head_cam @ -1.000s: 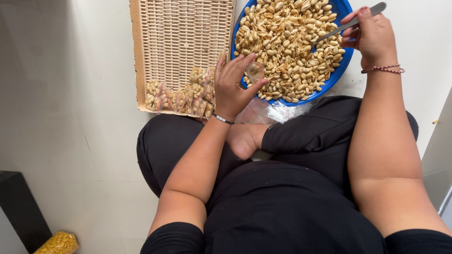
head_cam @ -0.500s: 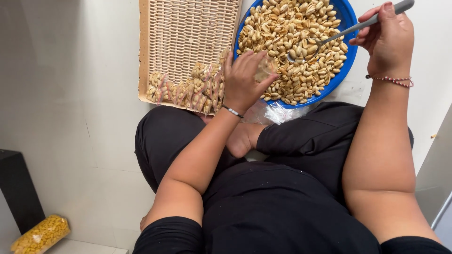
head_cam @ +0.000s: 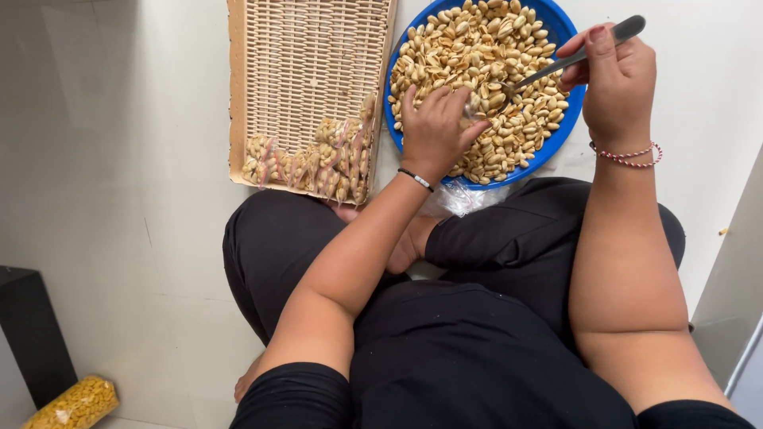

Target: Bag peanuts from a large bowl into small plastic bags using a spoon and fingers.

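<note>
Head view: at upper right of the frame, the right hand (head_cam: 616,83) grips a metal spoon (head_cam: 568,59), its tip in the peanuts (head_cam: 485,71) filling the blue bowl (head_cam: 566,127). The left hand (head_cam: 435,131) pinches something small over the peanuts; what it is cannot be told. A wicker tray (head_cam: 310,56) with small peanut bags (head_cam: 318,159) lies upper centre.

I see a pale, smooth floor (head_cam: 119,159) carrying everything here. At the far side a rectangular woven wicker tray (head_cam: 238,87) lies flat on it, and just to its right a round blue bowl (head_cam: 566,32) of peanuts sits on the floor, the two nearly touching. A crumpled clear plastic bag (head_cam: 457,199) lies at the bowl's near edge. At the near left corner, well apart from these, a clear packet of yellow snacks (head_cam: 75,403) lies beside a dark block (head_cam: 32,334).
</note>
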